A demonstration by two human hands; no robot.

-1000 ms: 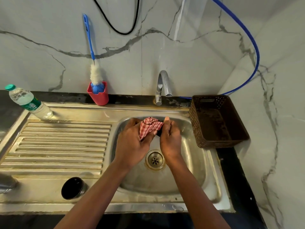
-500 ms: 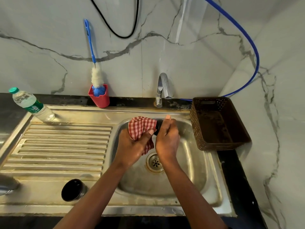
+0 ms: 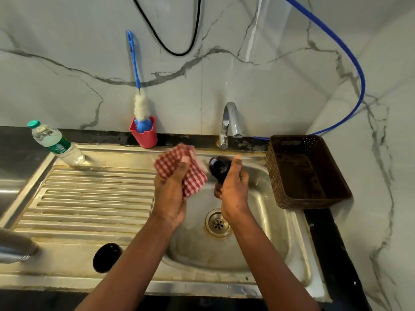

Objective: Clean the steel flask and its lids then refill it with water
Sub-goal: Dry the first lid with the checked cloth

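Note:
Over the sink basin (image 3: 278,221), my right hand (image 3: 233,189) grips a small black lid (image 3: 219,168), its rounded end pointing up and left. My left hand (image 3: 170,194) holds a bunched red-and-white checked cloth (image 3: 179,167) just left of the lid, a small gap between them. A second black lid (image 3: 107,257) lies on the sink's front ledge at the left. The steel flask (image 3: 15,246) lies at the far left edge, only partly in view.
The tap (image 3: 231,122) stands behind the basin, with no water seen running. A brown perforated basket (image 3: 307,173) sits at the right. A red cup (image 3: 144,135) holds a blue bottle brush (image 3: 137,81). A plastic water bottle (image 3: 56,143) stands on the drainboard (image 3: 94,198).
The cloth was pressed around the lid between both hands. The left hand has pulled the cloth away to the left and upward, and the black lid shows bare in the right hand.

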